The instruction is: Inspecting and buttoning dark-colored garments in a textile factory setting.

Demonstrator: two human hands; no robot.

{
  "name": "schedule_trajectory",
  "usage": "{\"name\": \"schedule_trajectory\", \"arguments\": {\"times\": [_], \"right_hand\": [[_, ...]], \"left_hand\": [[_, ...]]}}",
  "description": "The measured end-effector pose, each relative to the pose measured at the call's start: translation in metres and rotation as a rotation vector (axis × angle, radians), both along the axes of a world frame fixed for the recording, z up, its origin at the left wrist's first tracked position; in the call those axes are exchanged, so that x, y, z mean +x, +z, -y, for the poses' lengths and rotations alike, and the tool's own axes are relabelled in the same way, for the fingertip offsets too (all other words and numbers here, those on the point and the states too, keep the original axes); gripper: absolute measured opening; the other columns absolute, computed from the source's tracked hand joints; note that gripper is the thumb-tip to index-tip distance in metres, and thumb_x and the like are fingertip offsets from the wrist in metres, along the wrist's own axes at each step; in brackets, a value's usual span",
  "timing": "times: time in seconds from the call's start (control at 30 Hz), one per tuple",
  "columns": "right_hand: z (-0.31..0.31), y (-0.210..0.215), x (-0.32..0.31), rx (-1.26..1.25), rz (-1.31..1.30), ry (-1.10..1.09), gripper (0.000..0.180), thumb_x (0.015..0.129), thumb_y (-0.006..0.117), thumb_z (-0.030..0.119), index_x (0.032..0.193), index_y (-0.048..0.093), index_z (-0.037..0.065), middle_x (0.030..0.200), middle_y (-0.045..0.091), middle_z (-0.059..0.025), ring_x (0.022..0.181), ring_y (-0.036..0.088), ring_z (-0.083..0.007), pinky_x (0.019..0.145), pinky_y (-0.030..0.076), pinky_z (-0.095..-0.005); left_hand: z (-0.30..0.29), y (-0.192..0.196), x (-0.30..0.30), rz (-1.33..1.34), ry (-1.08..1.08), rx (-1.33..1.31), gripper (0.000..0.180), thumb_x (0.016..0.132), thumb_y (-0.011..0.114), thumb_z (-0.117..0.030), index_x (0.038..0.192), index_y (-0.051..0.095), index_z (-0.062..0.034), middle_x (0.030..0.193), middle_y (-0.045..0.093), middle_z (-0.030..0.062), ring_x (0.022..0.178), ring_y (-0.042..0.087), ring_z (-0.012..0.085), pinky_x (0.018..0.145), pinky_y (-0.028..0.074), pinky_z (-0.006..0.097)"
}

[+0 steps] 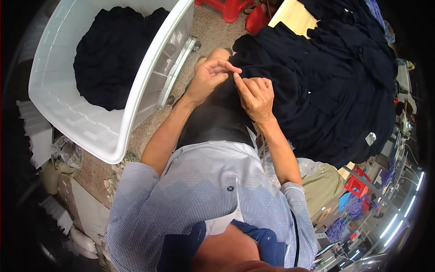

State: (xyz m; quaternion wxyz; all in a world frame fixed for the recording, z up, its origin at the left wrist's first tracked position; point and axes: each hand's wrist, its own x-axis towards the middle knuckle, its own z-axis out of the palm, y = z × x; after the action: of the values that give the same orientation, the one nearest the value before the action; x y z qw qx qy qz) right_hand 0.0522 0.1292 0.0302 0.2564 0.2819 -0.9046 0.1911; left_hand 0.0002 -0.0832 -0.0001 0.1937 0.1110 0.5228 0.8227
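Above my lap both hands meet, their fingertips almost touching. My left hand (209, 78) has its fingers curled and drawn together toward the thumb. My right hand (256, 94) is closed with thumb and index finger pressed together in a pinch. Whatever lies between the fingertips is too small to make out. Just to the right of the hands, a large heap of dark navy fabric (331, 90) spreads over a table, and its near folds reach my lap.
On the left stands a white plastic tub (129, 104) on wheels, with bundled dark cloth (115, 56) inside. Red plastic stools (229, 8) stand ahead and at the right (357, 182). A bare piece of pale wooden tabletop (294, 16) shows beyond the heap.
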Motion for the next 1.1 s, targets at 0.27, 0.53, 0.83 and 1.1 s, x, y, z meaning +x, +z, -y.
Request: {"name": "schedule_trajectory", "arguments": {"times": [0.27, 0.53, 0.83, 1.1], "right_hand": [[0.009, 0.005, -0.016, -0.041, -0.126, 0.133, 0.037, 0.086, 0.081, 0.004, 0.124, 0.08, 0.008, 0.108, 0.075, -0.0035, 0.093, 0.072, -0.0219, 0.082, 0.055, -0.0383], [0.003, 0.009, -0.019, -0.046, -0.047, 0.239, 0.03, 0.083, 0.077, 0.009, 0.113, 0.079, 0.003, 0.108, 0.074, -0.0051, 0.096, 0.072, -0.0222, 0.086, 0.055, -0.0386], [0.011, 0.006, -0.005, -0.174, 0.096, 0.243, 0.031, 0.079, 0.078, 0.001, 0.11, 0.077, 0.001, 0.098, 0.077, -0.0083, 0.087, 0.072, -0.0265, 0.08, 0.056, -0.0401], [0.019, 0.039, -0.002, -0.066, -0.023, 0.249, 0.029, 0.084, 0.076, -0.001, 0.113, 0.077, 0.004, 0.114, 0.078, -0.009, 0.095, 0.074, -0.0269, 0.08, 0.056, -0.04]], "left_hand": [[-0.003, 0.011, 0.0, 0.025, -0.024, -0.002, 0.026, 0.102, 0.062, 0.01, 0.125, 0.07, 0.0033, 0.125, 0.076, 0.0128, 0.122, 0.074, 0.0205, 0.11, 0.057, 0.033], [0.028, 0.013, -0.017, -0.087, -0.141, -0.508, 0.031, 0.095, 0.078, -0.005, 0.124, 0.076, 0.0032, 0.114, 0.08, 0.0136, 0.115, 0.075, 0.0201, 0.098, 0.06, 0.033], [0.044, 0.014, -0.002, -0.296, -0.067, -0.756, 0.021, 0.095, 0.08, -0.019, 0.105, 0.079, -0.0006, 0.101, 0.076, 0.0135, 0.087, 0.073, 0.0272, 0.084, 0.058, 0.038], [0.016, 0.074, -0.009, -0.526, 0.135, -0.599, 0.015, 0.09, 0.082, -0.006, 0.1, 0.077, 0.0038, 0.094, 0.074, 0.0099, 0.085, 0.071, 0.0177, 0.075, 0.055, 0.032]]}}
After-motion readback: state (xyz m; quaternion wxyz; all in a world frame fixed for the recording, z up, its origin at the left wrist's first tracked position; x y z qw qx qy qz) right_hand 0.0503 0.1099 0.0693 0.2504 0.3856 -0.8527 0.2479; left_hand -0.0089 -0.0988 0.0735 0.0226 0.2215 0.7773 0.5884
